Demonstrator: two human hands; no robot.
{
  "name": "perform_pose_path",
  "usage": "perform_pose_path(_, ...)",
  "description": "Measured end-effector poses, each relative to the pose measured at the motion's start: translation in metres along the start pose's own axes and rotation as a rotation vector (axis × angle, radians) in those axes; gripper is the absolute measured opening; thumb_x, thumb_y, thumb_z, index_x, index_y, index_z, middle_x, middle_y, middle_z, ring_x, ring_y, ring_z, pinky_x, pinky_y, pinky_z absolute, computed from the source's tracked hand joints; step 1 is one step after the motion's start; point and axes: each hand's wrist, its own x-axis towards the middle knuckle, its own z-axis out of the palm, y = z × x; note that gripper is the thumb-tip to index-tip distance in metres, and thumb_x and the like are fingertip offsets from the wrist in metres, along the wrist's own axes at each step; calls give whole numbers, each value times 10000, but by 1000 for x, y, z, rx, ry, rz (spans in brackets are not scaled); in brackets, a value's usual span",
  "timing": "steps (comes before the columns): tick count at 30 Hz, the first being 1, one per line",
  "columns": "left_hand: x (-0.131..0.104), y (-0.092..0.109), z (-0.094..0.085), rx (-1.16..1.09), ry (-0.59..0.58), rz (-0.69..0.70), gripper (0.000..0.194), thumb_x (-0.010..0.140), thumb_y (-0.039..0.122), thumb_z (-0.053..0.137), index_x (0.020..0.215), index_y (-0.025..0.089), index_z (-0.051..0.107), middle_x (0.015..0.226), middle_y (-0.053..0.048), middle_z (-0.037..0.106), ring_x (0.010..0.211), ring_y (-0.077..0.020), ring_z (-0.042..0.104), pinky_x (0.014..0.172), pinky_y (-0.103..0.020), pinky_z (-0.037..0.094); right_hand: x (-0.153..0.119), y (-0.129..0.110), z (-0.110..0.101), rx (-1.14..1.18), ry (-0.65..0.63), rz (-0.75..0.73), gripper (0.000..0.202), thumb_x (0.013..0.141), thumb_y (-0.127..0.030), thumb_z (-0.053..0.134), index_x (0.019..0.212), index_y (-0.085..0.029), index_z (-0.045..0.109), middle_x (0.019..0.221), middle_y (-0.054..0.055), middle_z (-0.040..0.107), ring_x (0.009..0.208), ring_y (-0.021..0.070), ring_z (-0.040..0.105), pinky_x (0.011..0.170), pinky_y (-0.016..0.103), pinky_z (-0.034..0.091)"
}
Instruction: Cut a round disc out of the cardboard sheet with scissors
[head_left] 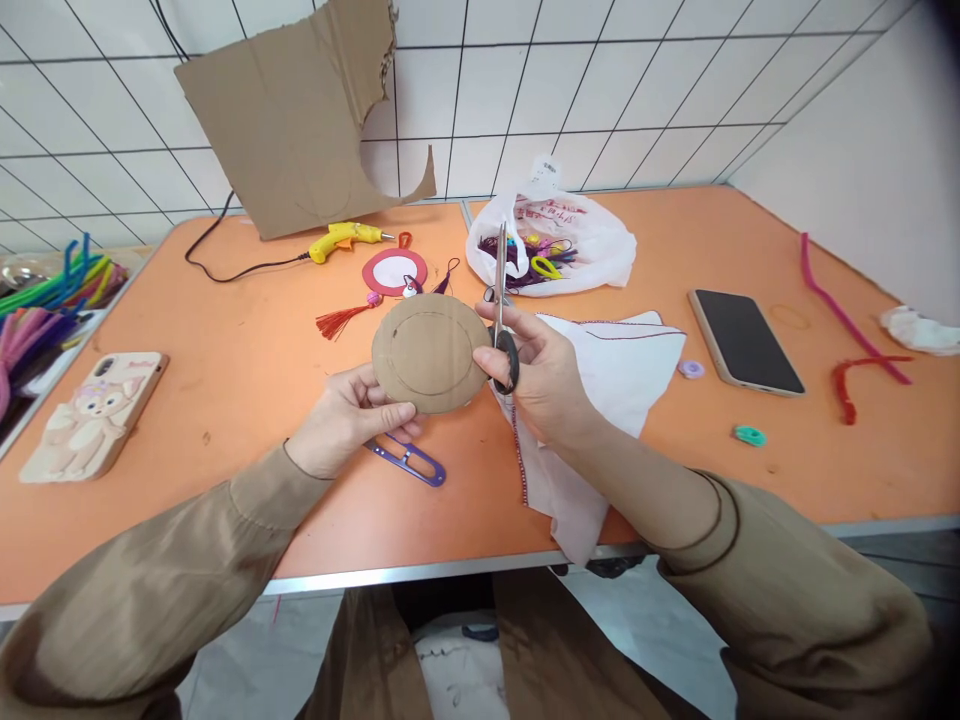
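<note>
A round cardboard disc point(430, 352) with a smaller circle drawn on it is held above the orange table. My left hand point(358, 415) pinches its lower left edge, thumb on top. My right hand point(536, 370) has black-handled scissors point(500, 300) with the blades pointing up, and its thumb rests on the disc's right edge. Under the left hand lies a purple tool with a slotted handle point(421, 466). Behind the disc are a red-rimmed white oval point(394, 272) and a red tassel point(343, 318). White cloth point(622, 365) with dark red stitching lies beneath the right hand.
A large cut cardboard sheet point(292, 130) leans on the tiled wall behind a yellow glue gun point(345, 240). A white plastic bag point(600, 240) holds coloured threads. Phones lie left point(94, 415) and right point(746, 340). Pipe cleaners point(851, 305) are at right; more fill the far left.
</note>
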Motion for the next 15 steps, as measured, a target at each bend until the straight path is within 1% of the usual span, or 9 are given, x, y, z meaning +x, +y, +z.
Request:
perform_pose_path(3,0,0,-3,6,-43,2,234,677,269,840,839,158,713,705,-58,745,579,-179,703,547,-272,607,1,0,0,22,12,11,545,615,-354,812,1108,-249,606,767,-26,642,745,161,607,765,363,530)
perform_pose_path(5,0,1,-5,-27,-82,10,277,690,366,823,839,151,730,721,-89,751,605,-212,716,557,-299,608,1,1,-1,20,-2,17,524,617,-353,809,1091,-241,617,798,-16,653,751,164,610,741,362,533)
perform_pose_path(8,0,4,-7,-133,-75,9,403,721,490,760,928,145,756,829,-129,767,699,-285,738,600,-370,613,0,1,-1,-2,-98,40,477,626,-361,802,1055,-226,643,848,5,673,776,173,625,721,357,538)
perform_pose_path(10,-1,7,-7,-158,-64,-7,417,726,461,759,993,140,759,916,-142,771,780,-324,741,644,-403,612,-2,1,0,-32,-198,51,470,604,-377,821,1017,-215,664,832,11,677,773,171,624,720,346,539)
perform_pose_path(12,-3,10,-6,-125,-85,-41,389,708,361,792,1019,130,758,949,-145,771,807,-332,739,663,-410,610,-4,0,2,-73,-272,45,471,596,-397,832,997,-205,677,799,13,668,750,160,607,708,329,532)
perform_pose_path(14,-3,12,-6,-99,-96,-74,357,698,282,805,1015,126,756,927,-137,776,768,-316,741,649,-410,613,-7,-2,2,-106,-286,16,461,624,-414,817,1009,-204,676,779,7,643,704,137,572,683,313,518)
perform_pose_path(15,-3,12,-6,-101,-67,-61,343,693,256,809,1007,129,755,918,-127,778,757,-301,741,651,-400,616,-8,-3,2,-118,-279,-4,455,653,-425,797,1031,-205,669,767,3,626,684,131,556,677,312,511)
